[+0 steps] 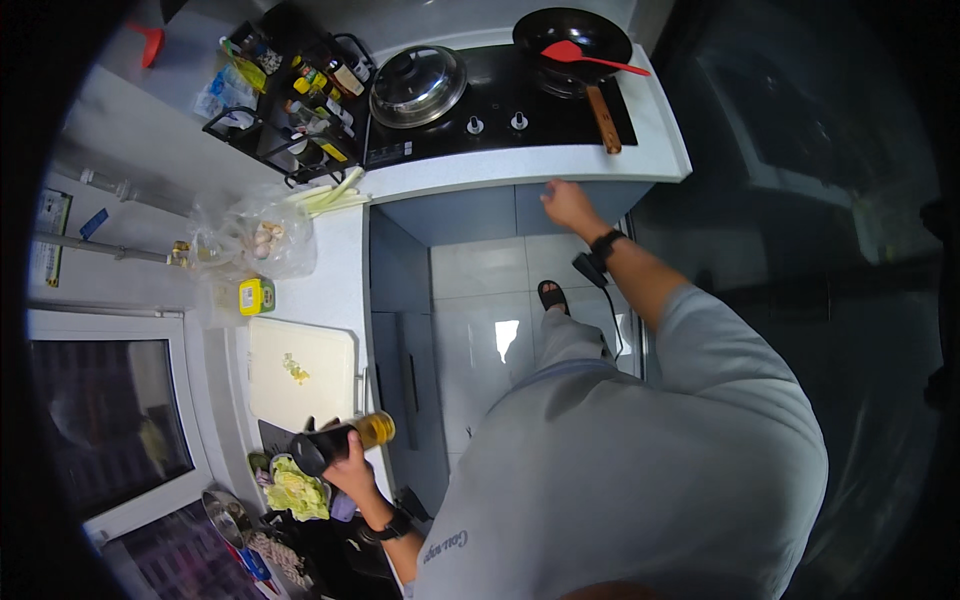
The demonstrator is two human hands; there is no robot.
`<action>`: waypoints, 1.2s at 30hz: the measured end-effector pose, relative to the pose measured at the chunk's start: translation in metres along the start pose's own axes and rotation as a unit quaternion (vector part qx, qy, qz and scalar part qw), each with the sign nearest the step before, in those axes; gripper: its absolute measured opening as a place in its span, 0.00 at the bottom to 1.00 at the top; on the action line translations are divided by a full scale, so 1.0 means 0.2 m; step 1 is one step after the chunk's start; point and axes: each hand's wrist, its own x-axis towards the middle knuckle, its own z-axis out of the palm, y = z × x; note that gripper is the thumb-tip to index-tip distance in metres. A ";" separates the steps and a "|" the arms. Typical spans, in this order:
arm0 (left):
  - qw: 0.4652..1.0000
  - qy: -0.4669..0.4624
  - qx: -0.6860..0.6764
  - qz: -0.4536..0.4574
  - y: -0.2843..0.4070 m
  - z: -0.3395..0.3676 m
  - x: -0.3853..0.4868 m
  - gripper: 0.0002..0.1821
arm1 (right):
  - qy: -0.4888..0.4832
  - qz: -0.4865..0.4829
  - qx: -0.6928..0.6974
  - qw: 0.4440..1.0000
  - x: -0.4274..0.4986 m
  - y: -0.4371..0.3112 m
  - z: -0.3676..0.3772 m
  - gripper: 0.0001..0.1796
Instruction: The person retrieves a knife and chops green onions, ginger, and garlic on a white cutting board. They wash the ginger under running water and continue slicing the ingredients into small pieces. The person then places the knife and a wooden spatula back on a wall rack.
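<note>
My left hand (351, 472) grips an oil dispenser bottle (373, 430) with a black upper part and yellow liquid in its clear end. It is held tilted over the counter edge, beside a white cutting board (300, 397). A small pile of chopped pale green and yellow pieces (295, 369) lies on that board. My right hand (570, 204) hangs with curled fingers in front of the cabinet below the cooktop, and nothing shows in it. On the cooktop, a dark wok (534, 37) with a wooden handle holds a red spatula (566, 52) across it.
A lidded pan (418, 86) stands on the cooktop (491, 139). Left of it is a black rack (259, 150) of seasoning bottles. Scallion stalks (334, 196), a plastic bag (289, 251), a yellow tub (257, 297) and cabbage leaves (297, 489) line the counter.
</note>
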 end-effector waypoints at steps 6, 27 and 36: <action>0.996 0.082 -0.037 0.011 0.11 0.51 0.22 0.26 | -0.018 0.073 -0.041 0.996 0.86 -0.18 -0.12 0.21; 0.987 0.063 -0.103 -0.104 -0.17 0.90 1.10 0.33 | -0.182 -0.080 -0.342 0.918 1.31 -0.20 0.05 0.11; 0.997 0.000 -0.033 -0.071 -0.46 0.94 1.50 0.36 | -0.266 -0.256 -0.534 0.761 1.31 -0.22 -0.01 0.13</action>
